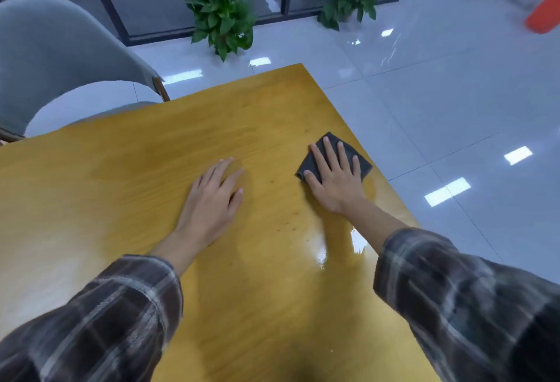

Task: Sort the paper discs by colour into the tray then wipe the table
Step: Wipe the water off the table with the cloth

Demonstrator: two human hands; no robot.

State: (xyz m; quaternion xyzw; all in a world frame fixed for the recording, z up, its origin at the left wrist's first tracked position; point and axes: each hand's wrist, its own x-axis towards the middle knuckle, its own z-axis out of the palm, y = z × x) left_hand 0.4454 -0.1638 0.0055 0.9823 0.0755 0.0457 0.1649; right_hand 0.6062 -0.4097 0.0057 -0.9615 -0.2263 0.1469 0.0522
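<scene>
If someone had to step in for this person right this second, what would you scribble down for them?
Left hand: flat on the bare table, holding nothing.
Right hand: fingers straight, pressing the dark grey cloth flat near the table's right edge.
Discs and tray: none in view, so the sorting cannot be checked from here.
Done: seemingly the sorting, as no discs lie on the visible tabletop.
Left: wipe the table with the cloth, probably working leftward from the right edge.
</scene>
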